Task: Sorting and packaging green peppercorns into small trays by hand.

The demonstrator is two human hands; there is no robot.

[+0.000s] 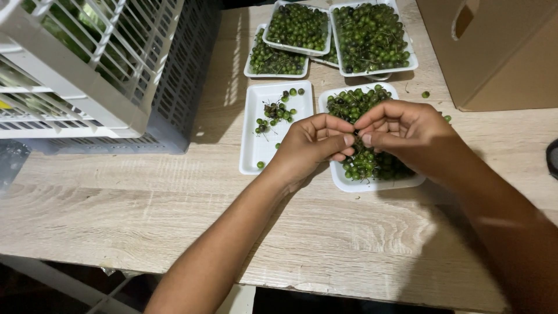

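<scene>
Left hand and right hand meet fingertip to fingertip above the near right tray. Both are curled nearly closed, thumbs pressed against forefingers at the point of contact. What is pinched there is too small to make out; it is judged to be a single berry or a bit of stalk from the heap below.

The green berries being worked lie piled in that near right tray, directly beneath the hands, heaped close to the rim. Just beside it, to the left, a second white tray holds a thin scatter of berries and dark stem debris.

Risks noted:
- Round berries heaped at the rim could roll out if a wrist brushes the pile; loose ones already lie on the wooden table.
- The foam trays are light, so a nudge from a forearm could slide one.
- A slip of the pinch would drop the piece back among unsorted fruit.

Farther back sit three filled trays, overlapping. A slatted plastic crate stands far left, a cardboard box far right.
</scene>
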